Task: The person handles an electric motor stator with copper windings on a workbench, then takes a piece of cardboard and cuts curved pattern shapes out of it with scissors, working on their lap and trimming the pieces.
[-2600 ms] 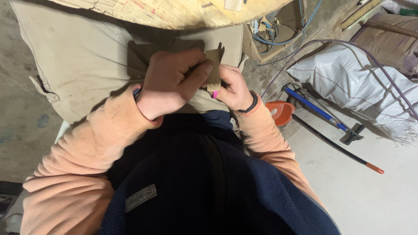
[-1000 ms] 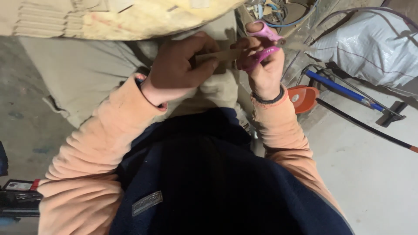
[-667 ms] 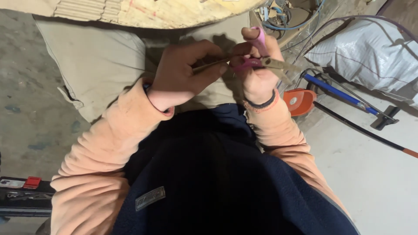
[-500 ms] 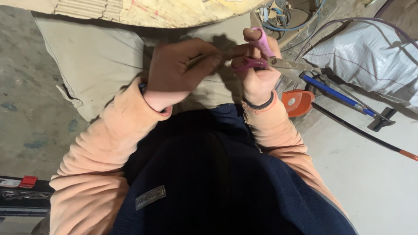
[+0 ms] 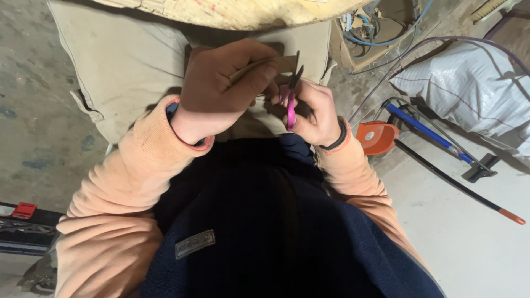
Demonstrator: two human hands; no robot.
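Over the lap, the left hand (image 5: 229,88) has its grip pinched shut on a thin brown cardboard strip (image 5: 265,65), while the right hand (image 5: 314,110) has its fingers closed through pink-handled scissors (image 5: 291,96), blades slightly parted at the strip's edge; an orange cup (image 5: 377,137) sits on the floor nearby

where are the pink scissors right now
In the head view, the pink scissors sit just right of centre near the top, gripped in the right hand, blades up beside the brown card strip held by the left hand.
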